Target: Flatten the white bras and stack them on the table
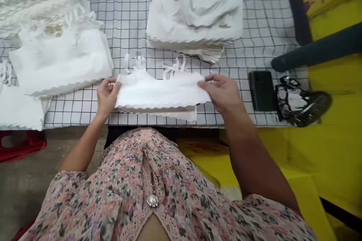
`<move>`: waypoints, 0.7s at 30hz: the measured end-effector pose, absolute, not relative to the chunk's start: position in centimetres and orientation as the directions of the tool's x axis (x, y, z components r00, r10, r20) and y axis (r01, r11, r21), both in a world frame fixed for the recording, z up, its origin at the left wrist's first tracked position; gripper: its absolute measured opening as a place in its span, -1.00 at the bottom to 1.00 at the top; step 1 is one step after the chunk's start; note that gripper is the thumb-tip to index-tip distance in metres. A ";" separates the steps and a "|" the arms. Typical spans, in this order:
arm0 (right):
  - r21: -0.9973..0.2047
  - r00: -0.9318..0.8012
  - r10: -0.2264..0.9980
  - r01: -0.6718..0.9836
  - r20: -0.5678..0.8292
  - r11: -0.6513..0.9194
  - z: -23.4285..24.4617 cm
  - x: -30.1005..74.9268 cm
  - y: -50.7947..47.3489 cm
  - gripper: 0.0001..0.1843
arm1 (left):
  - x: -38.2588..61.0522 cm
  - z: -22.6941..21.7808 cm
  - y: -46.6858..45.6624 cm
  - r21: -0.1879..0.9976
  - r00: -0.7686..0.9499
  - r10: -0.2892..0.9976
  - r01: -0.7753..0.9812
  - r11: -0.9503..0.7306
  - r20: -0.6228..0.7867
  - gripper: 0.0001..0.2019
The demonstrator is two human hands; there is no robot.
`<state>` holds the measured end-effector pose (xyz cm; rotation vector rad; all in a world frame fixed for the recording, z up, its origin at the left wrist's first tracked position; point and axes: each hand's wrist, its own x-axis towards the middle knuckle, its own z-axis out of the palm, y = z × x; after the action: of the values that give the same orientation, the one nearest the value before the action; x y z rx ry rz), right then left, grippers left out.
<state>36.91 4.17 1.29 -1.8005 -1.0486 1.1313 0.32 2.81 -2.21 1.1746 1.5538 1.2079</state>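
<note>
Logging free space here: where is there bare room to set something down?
Bare cloth lies between the left pile and back stack, and between that stack and the dark tube. Crowded: left end; front middle, where the left hand and right hand hold a garment; right front, by the phone.

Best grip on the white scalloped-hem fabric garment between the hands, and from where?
Probably pinch the white garment at its short ends, left hand from the left, right hand from the right: it's spread wide and shallow, and the thin white straps along its far edge look too floppy.
</note>
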 end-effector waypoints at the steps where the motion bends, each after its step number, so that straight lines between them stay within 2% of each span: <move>1: -0.853 0.301 0.858 0.197 -0.416 -0.483 0.6 37.1 3.0 -0.58 | 0.8 -3.0 2.5 0.972 -0.206 0.973 0.188 0.140 -0.101 -0.64; 3: -0.810 0.325 0.799 0.139 -0.506 -0.569 -0.3 37.2 1.4 -0.57 | 1.1 -3.8 2.2 0.962 -0.197 0.973 0.216 0.165 -0.123 -0.64; 8: -0.878 0.314 0.851 0.093 -0.421 -0.469 -1.1 37.5 0.1 -0.59 | 0.3 -2.8 3.1 0.942 -0.179 0.983 0.319 0.106 -0.049 -0.68; 13: -0.849 0.211 0.842 0.088 -0.496 -0.522 -1.8 38.1 -0.8 -0.50 | 0.0 -2.6 3.2 0.867 -0.178 0.975 0.457 0.202 -0.133 -0.71; 16: -0.863 0.190 0.860 0.098 -0.473 -0.496 -2.0 38.2 -0.9 -0.47 | 0.2 -2.6 3.0 0.845 -0.181 0.978 0.503 0.182 -0.103 -0.70; 21: -0.849 0.171 0.861 0.159 -0.478 -0.503 -2.3 38.7 -0.9 -0.41 | 0.6 -2.8 3.0 0.810 -0.185 0.982 0.571 0.132 -0.029 -0.81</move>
<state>38.66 -0.88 -2.31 -1.7979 -0.9670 1.3754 0.61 2.98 -2.79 1.4946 1.8298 0.9074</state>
